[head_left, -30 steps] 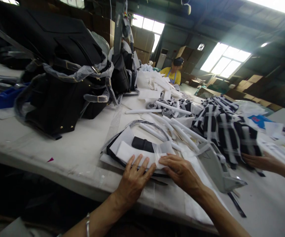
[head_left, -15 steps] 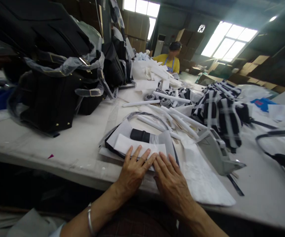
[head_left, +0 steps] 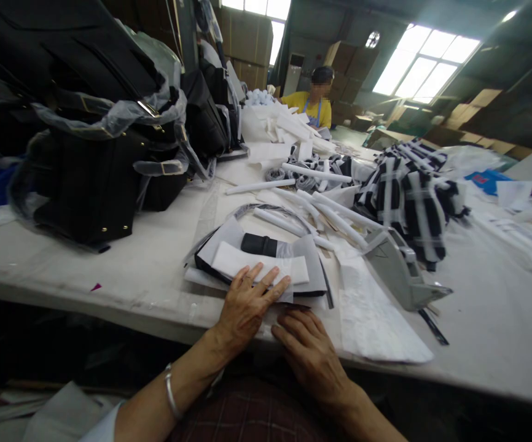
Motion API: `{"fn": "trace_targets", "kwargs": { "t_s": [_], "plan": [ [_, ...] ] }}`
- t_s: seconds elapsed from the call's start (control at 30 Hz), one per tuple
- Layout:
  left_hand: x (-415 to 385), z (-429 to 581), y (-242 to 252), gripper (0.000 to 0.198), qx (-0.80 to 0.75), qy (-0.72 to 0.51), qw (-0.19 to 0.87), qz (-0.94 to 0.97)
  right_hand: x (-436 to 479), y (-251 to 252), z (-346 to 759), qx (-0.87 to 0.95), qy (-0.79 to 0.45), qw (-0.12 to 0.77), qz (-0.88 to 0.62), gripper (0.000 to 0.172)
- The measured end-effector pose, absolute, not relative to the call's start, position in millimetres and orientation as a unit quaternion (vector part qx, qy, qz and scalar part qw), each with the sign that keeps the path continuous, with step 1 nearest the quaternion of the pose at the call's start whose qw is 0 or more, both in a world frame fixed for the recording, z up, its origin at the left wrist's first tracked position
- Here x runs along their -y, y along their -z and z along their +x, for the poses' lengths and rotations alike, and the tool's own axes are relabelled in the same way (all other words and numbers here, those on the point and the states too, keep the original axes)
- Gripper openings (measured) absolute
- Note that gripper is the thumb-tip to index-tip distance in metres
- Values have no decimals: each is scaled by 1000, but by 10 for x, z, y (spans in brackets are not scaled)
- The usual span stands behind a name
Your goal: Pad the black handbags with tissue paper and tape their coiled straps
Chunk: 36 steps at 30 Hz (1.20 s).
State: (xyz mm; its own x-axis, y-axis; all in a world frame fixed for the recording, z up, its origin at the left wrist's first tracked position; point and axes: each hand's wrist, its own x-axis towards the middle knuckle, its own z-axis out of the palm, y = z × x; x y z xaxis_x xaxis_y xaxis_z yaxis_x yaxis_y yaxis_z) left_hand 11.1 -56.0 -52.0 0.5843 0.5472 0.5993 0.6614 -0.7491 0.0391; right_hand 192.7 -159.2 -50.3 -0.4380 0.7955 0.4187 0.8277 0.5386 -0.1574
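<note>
Head view shows a pale worktable [head_left: 491,331] spanning the frame, with black bags [head_left: 91,184] massed at upper left. Right of centre lies a heap of black-and-white checked fabric [head_left: 399,202]. At the centre of the frame, near the table's front edge, a flat bag piece [head_left: 315,261] with a pale lining lies flat. A white sheet [head_left: 376,319] and a grey dispenser [head_left: 397,267] are to its right. Left hand [head_left: 247,304] presses flat, fingers slightly apart, onto the white strip [head_left: 238,256] across the piece. Right hand [head_left: 309,353] curls at the table edge just below; whether it grips anything, I cannot tell. Above the strip sits a black tab [head_left: 259,244].
</note>
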Motion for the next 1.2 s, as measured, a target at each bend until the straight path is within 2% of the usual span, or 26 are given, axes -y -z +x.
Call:
{"fn": "trace_targets", "kwargs": {
  "t_s": [0.07,0.17,0.27,0.37,0.5,0.53,0.6,0.7,0.73,0.8,0.9,1.03,1.2],
  "plan": [
    [558,112,521,51,341,300,97,-885,1530,449,1911,838,1,279,-469,29],
    [555,116,513,51,340,306,107,-883,1485,359,1958,814,-52,361,-452,32],
    [555,128,503,52,342,308,110,-881,1525,309,2050,796,-109,389,-452,31],
    [561,143,506,52,343,309,101,-881,1638,191,2129,796,-170,337,-473,27],
    [569,157,557,49,343,325,94,-877,1711,-273,2164,806,-283,170,-492,21],
    [569,160,576,49,343,327,94,-875,1666,-419,2153,805,-307,150,-485,20],
    [565,165,615,47,344,328,95,-875,1452,-666,2104,797,-328,171,-478,19],
    [549,173,643,45,341,335,106,-872,825,-788,1974,784,-243,224,-525,24],
    [543,176,639,44,339,339,110,-871,571,-754,1923,782,-187,201,-559,25],
    [535,184,618,44,337,348,114,-867,90,-612,1831,768,-98,74,-628,28],
    [535,206,582,41,342,363,122,-858,-369,-353,1772,738,-70,5,-672,38],
    [545,239,584,40,354,364,126,-853,-432,-164,1849,721,-60,-22,-690,56],
    [549,242,603,40,355,342,107,-863,-332,-96,1939,700,-31,-42,-712,70]
  ]
}}
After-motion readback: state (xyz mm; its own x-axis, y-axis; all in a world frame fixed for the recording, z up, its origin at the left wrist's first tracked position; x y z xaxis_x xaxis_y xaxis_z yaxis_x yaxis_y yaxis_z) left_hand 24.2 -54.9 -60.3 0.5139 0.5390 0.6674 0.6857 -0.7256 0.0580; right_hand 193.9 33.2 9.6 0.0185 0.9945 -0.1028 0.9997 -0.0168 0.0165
